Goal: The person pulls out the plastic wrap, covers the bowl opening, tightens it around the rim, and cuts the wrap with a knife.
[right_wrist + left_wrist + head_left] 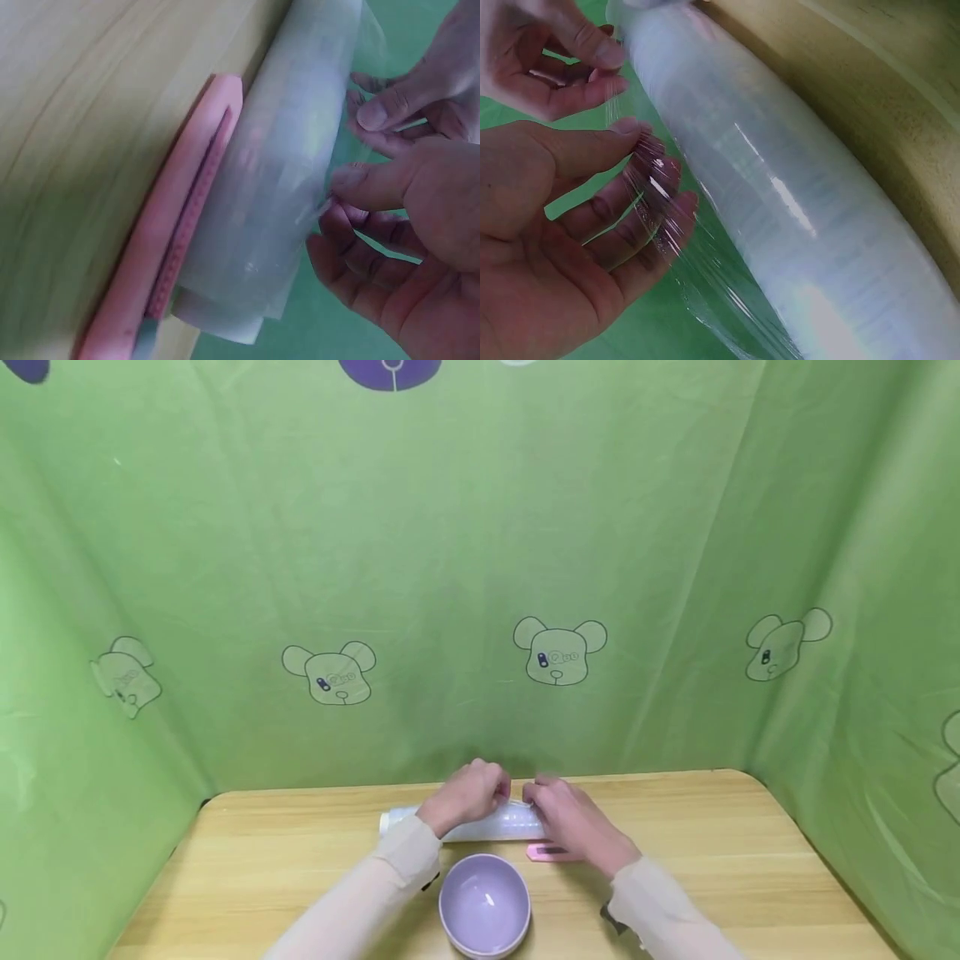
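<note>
A roll of clear plastic wrap point(491, 827) lies crosswise near the table's back edge. My left hand point(468, 793) pinches the loose film point(660, 187) between thumb and fingertips; in the left wrist view the film stretches in creases from there toward the roll. Close beside it, my right hand point(566, 817) pinches a bit of the same film at the roll's right part, thumb against the fingers point(337, 221). A pink utility knife point(161, 225) lies along the near side of the roll, partly under my right forearm in the head view.
A lilac bowl point(484, 906) stands on the wooden table point(720, 860) in front of the roll, between my forearms. A green curtain point(450, 568) with bear-head prints hangs behind the table and along both sides.
</note>
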Demonstrator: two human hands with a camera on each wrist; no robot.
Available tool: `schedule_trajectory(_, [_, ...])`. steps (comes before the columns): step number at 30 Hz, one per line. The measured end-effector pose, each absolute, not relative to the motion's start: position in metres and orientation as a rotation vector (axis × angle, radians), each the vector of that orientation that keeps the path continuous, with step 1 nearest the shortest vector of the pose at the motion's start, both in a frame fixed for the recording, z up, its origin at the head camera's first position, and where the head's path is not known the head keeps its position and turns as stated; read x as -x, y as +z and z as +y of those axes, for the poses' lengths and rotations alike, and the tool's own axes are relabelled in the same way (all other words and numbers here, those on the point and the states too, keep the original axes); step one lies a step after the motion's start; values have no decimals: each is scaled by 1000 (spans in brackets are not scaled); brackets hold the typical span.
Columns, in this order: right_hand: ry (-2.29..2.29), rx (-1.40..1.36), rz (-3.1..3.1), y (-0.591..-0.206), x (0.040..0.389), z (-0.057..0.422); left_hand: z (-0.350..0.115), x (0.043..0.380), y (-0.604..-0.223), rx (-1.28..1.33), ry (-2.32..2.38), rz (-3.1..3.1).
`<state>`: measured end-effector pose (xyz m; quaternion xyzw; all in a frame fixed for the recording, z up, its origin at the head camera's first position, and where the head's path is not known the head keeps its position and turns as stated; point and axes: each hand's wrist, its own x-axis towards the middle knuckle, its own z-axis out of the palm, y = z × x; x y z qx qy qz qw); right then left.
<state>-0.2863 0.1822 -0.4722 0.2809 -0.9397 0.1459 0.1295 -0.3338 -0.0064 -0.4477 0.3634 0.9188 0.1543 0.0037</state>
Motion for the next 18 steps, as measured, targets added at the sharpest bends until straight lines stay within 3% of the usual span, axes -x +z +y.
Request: schedule_trajectory(18, [513,-800,-2740,-476,285,194,13,332,-443,-1118,432,2905])
